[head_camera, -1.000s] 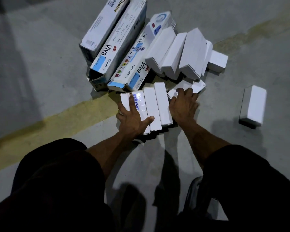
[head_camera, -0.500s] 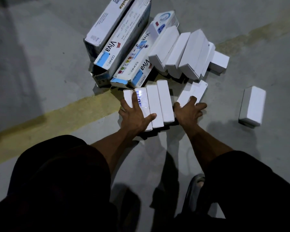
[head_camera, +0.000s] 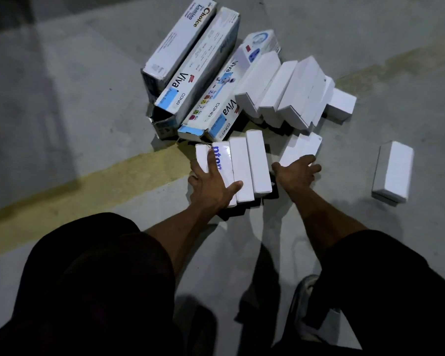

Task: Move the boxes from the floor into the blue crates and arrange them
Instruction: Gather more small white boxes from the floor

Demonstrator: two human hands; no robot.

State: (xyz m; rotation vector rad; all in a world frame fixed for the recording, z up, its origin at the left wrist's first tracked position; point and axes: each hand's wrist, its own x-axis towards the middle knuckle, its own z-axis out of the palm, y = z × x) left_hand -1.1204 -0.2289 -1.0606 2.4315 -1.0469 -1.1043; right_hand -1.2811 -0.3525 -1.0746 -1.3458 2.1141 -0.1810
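Person crouches over a pile of boxes on the grey floor (head_camera: 62, 104); no blue crate in view, so the drop spot can't be placed.

Left hand (head_camera: 211, 185) lies flat and spread on a row of four small white boxes (head_camera: 244, 168), thumb hooked onto the third box's near end, fingers across the two leftmost. It presses, no closed grip around anything. Right hand (head_camera: 297, 170) is open, fingers splayed, just right of that row, fingertips touching or just over a flat white box (head_camera: 302, 149); contact can't be told for sure. Hands apart, with the row's right edge between them.

Key relation: the row sits at 12 o'clock from the person, long axes running roughly 12-to-6, tipped slightly toward 1. Left hand already has its left side; right hand is nearer the open right flank and likely must close in from 3 o'clock to squeeze the row as one bundle.

Beyond, at 12 to 1 o'clock, leaning white boxes (head_camera: 283, 91). At 11 o'clock, long printed boxes (head_camera: 198, 73), axes toward 1. Lone white box (head_camera: 393, 170) at 3 o'clock, well apart, right hand nearer it.

Risk, by judgement: a loose row could fan out if squeezed unevenly.
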